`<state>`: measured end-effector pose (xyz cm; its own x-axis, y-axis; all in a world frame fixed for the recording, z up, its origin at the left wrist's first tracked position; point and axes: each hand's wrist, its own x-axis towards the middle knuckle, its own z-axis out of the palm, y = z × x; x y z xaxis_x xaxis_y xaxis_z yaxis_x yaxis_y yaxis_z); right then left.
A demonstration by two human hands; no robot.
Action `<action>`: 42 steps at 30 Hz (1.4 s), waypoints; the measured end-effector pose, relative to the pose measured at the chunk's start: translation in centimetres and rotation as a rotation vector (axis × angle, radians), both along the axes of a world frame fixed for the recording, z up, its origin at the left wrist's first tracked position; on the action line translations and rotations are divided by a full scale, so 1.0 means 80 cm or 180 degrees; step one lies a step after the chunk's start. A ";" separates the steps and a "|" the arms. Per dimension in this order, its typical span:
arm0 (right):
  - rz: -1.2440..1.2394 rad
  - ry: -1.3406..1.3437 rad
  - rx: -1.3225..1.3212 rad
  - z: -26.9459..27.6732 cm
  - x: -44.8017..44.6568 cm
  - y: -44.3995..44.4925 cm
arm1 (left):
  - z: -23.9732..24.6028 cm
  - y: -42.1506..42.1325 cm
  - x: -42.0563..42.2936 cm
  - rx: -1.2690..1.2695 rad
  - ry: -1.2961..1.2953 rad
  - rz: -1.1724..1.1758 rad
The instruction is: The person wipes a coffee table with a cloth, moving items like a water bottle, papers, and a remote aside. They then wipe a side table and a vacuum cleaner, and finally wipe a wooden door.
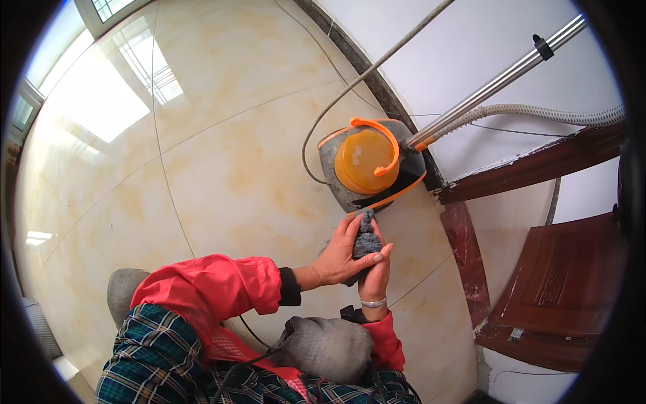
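Note:
A dark grey cloth is bunched between my two hands. My left hand lies over its left side with the fingers pointing forward. From the right and below, my right hand holds the same cloth, its thumb beside the left thumb. Just ahead of my fingertips, a canister vacuum cleaner stands on the floor near the wall. It has an orange round top, a curved orange handle and a dusty grey body. Part of the cloth is hidden by my fingers.
A metal tube and ribbed hose rise right of the vacuum. A grey cable arcs over its left side. At the right are a dark red door and a stone threshold. Glossy floor tiles reflect windows.

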<state>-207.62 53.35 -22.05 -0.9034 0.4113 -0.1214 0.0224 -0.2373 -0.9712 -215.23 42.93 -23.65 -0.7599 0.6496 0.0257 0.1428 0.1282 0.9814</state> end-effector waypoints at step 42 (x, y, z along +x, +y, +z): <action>-0.1489 0.0050 0.4186 -0.084 -0.212 0.151 | -0.119 0.038 -0.073 0.0793 -0.1074 0.3063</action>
